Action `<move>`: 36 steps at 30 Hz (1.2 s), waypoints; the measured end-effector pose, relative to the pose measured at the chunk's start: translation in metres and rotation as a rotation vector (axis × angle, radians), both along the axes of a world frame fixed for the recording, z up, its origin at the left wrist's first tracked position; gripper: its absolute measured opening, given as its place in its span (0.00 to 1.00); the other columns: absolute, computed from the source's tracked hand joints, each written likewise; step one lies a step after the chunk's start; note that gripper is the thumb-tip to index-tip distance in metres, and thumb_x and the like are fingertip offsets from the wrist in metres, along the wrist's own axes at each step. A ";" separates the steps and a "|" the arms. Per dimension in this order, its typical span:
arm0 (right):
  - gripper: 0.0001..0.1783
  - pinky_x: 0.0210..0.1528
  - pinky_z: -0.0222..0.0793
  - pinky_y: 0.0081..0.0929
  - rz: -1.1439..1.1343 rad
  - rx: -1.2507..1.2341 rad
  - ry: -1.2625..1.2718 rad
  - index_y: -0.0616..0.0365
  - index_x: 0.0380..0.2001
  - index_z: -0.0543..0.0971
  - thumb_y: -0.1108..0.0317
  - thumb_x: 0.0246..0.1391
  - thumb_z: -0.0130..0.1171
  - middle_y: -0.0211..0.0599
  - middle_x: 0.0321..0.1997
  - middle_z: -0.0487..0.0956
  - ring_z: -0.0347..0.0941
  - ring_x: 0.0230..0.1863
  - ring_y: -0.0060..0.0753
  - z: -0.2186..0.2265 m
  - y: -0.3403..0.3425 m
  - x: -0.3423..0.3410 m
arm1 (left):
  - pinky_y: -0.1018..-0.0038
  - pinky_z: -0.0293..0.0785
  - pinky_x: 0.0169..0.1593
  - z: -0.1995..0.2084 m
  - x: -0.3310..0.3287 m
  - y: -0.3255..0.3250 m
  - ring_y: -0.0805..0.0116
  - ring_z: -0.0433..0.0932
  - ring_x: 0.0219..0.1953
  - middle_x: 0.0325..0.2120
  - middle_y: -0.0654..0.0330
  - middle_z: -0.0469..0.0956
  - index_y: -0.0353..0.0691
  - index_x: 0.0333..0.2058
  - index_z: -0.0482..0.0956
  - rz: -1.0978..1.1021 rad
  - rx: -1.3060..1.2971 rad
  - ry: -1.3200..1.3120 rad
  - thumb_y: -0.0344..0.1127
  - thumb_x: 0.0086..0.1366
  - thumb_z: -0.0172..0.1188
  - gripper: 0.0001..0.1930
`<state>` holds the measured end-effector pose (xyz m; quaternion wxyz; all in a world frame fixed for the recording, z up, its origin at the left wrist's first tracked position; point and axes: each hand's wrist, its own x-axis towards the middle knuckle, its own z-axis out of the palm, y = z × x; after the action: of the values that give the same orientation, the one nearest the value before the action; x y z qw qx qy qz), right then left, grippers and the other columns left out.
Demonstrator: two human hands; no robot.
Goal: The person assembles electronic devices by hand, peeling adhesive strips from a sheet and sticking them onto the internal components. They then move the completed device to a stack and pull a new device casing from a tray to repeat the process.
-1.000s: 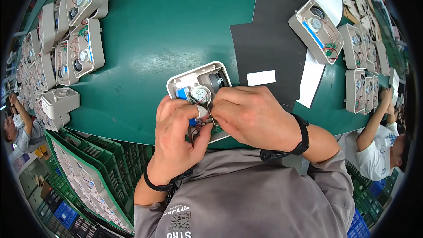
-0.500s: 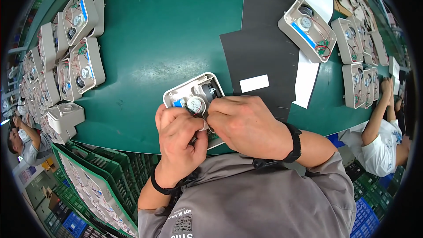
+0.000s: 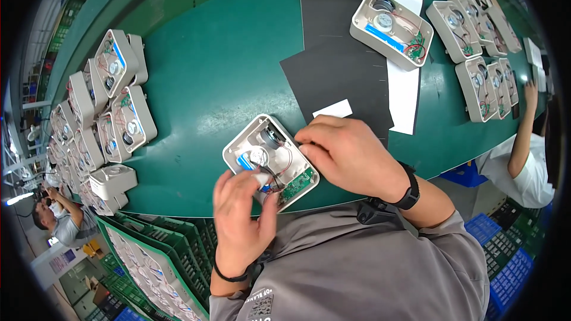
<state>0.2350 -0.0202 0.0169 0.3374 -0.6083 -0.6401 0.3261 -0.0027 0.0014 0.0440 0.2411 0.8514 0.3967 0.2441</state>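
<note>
Though open-topped, housing [image 3: 281, 165] between fingers [image 3: 321, 135].

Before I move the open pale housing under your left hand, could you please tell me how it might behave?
The housing looks rigid, with thick-rimmed walls, so it should probably keep its shape. The thin red wire loops loosely inside, so it may flop or snag. With fairly straight sides, the housing seems unlikely to roll.

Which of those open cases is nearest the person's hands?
The pale case at the near edge of the table: the left hand is over its inside, the right hand at its right side. The other cases lie farther off.
</note>
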 end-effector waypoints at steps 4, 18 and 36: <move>0.08 0.40 0.78 0.39 0.011 -0.032 -0.022 0.61 0.41 0.84 0.74 0.58 0.61 0.39 0.38 0.82 0.81 0.37 0.46 -0.004 -0.004 -0.002 | 0.59 0.72 0.58 -0.001 -0.005 0.030 0.50 0.81 0.44 0.40 0.52 0.83 0.36 0.47 0.78 0.062 0.076 0.056 0.24 0.56 0.73 0.20; 0.08 0.36 0.77 0.40 -0.051 0.021 0.036 0.62 0.40 0.83 0.70 0.61 0.63 0.39 0.37 0.81 0.80 0.34 0.48 0.003 -0.020 -0.015 | 0.74 0.81 0.48 -0.029 0.027 0.077 0.73 0.83 0.45 0.43 0.59 0.85 0.33 0.54 0.83 0.192 -0.825 -0.248 0.26 0.61 0.76 0.21; 0.09 0.34 0.78 0.46 -0.203 0.007 -0.268 0.58 0.30 0.82 0.64 0.60 0.61 0.43 0.32 0.82 0.82 0.32 0.50 0.011 -0.072 0.031 | 0.68 0.76 0.56 -0.002 0.084 0.000 0.65 0.83 0.48 0.50 0.52 0.83 0.29 0.51 0.79 0.074 -0.634 -0.581 0.28 0.61 0.74 0.21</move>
<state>0.2660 -0.0920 0.0279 0.2826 -0.7067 -0.6157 0.2040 0.0815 0.0013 0.0416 0.5833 0.6164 0.3982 0.3482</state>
